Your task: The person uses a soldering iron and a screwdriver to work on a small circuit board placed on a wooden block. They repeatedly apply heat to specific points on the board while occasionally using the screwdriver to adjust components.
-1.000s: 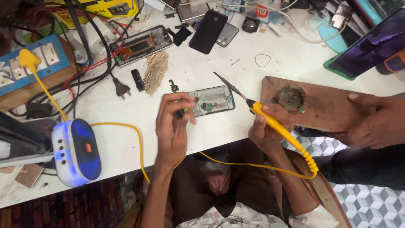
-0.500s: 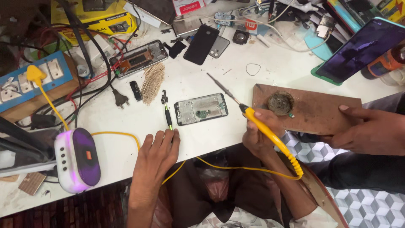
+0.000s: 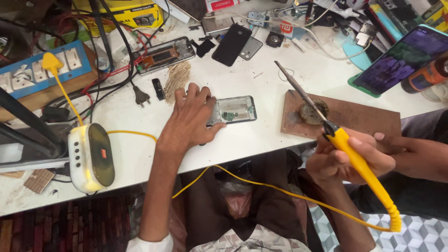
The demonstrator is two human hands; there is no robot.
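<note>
One opened phone (image 3: 232, 110) lay near table (image 3: 261, 140) edge; left hand (image 3: 190, 122) flat on it, fingers spread. Right hand (image 3: 347, 161) gripped 1 soldering iron (image 3: 347, 151), off-edge.

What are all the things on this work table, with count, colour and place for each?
opened phone: one, dark frame, table centre, under the left fingertips
soldering iron: one, yellow handle, in the right hand
wooden board: one, brown, right of the phone
speaker: one, white, glowing yellow, left edge of the table
socket board: one, blue, far left
second opened phone: one, dark, top centre
lit phone: one, purple screen, top right
another person's hand: one, at the right edge
left hand: flat on the table
right hand: closed around the iron's handle
</note>
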